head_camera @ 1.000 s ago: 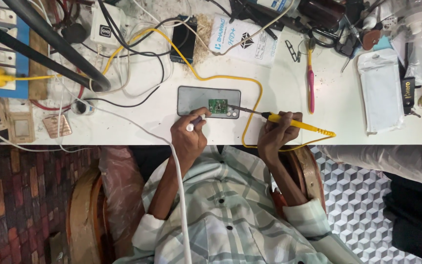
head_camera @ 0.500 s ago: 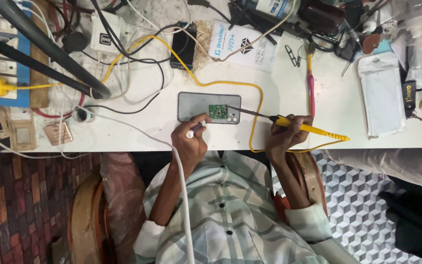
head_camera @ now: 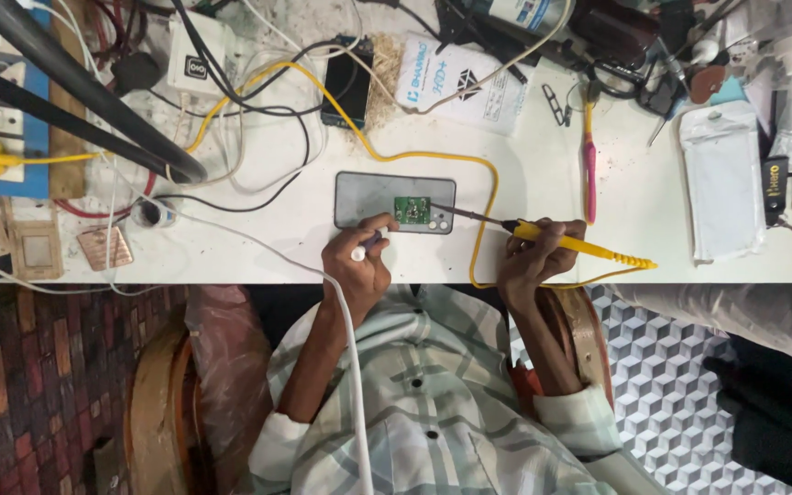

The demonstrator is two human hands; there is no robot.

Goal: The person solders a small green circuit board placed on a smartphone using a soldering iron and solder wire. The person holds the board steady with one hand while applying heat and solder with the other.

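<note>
A small green circuit board [head_camera: 411, 210] lies on a grey phone-shaped slab [head_camera: 367, 195] near the front edge of the white bench [head_camera: 258, 247]. My left hand [head_camera: 357, 266] grips a thin pen-like tool [head_camera: 364, 247] with a white cable, and its tip rests just left of the board. My right hand [head_camera: 535, 261] holds a yellow-handled soldering iron [head_camera: 579, 246]. The iron's dark metal tip reaches left to the board's right edge. A yellow cable [head_camera: 483, 183] loops around the slab.
A tangle of black, white and yellow wires [head_camera: 231, 128], a black phone [head_camera: 347, 82], a white packet [head_camera: 460, 82], a pink-handled tool [head_camera: 588, 160] and a clear pouch [head_camera: 721, 183] lie on the bench. Black stand arms [head_camera: 84, 101] cross the upper left. Another person's sleeve [head_camera: 735, 307] is at right.
The whole view has slid slightly down the frame. Both hands keep their tools at the green board, and the iron's tip has stayed at its right edge.
</note>
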